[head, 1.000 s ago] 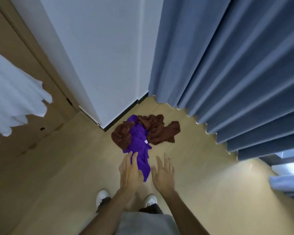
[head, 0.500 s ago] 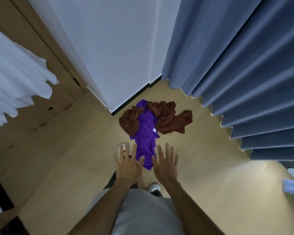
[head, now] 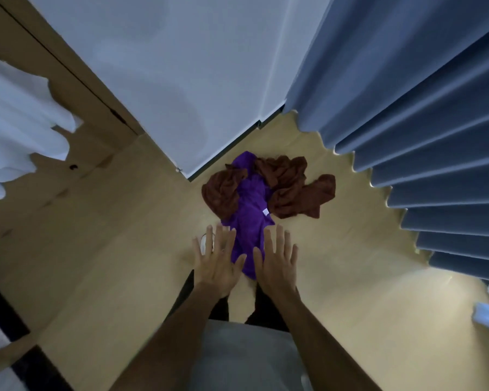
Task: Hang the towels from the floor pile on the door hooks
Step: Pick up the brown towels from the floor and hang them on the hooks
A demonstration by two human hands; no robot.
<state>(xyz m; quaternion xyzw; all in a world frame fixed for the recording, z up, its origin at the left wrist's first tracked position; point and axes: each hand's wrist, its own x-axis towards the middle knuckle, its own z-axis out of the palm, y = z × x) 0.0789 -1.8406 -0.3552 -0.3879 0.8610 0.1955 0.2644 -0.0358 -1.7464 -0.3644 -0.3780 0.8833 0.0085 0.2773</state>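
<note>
The purple towel point(head: 250, 218) lies on top of the brown towel point(head: 291, 190) in a pile on the floor point(head: 110, 263), by the wall corner. It looks bigger than a moment ago, so the person has stepped closer. The left hand point(head: 218, 261) and right hand point(head: 277, 258) have fingers spread and hold nothing. A white cloth point(head: 17, 131), maybe a towel, hangs at the left. No boxes or baskets show.

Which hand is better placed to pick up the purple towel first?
Slightly the right hand: its fingers overlap the purple towel's near end more. The left hand is also open beside it.
</note>
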